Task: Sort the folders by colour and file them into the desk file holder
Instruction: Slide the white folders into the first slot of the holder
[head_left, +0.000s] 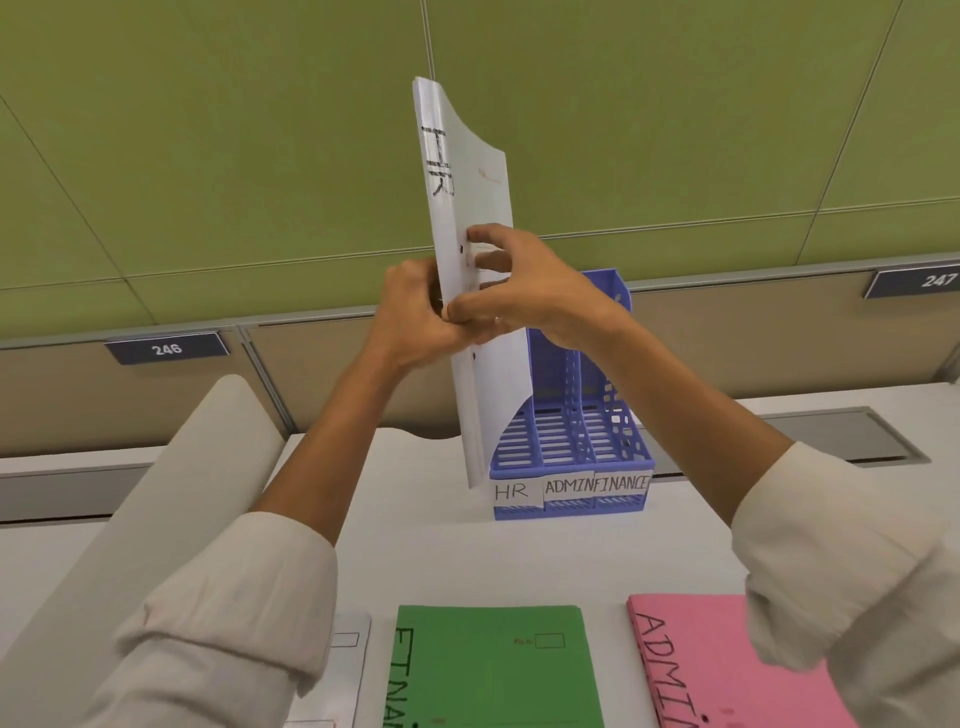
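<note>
Both hands, left (415, 306) and right (524, 291), grip closed on an upright white paper folder (470, 208) marked HR, above the blue slotted plastic file holder (582, 441).

The white folder (470, 291) I hold upright in both hands stands in front of the blue file holder (571, 457) at one o'clock, covering part of its HR slot; the ADMIN and FINANCE slots lie open from above. At six o'clock the green folder (493, 670) and at five the pink folder (727, 670) cover the desk (441, 551); bare desk lies between them and the holder.
</note>
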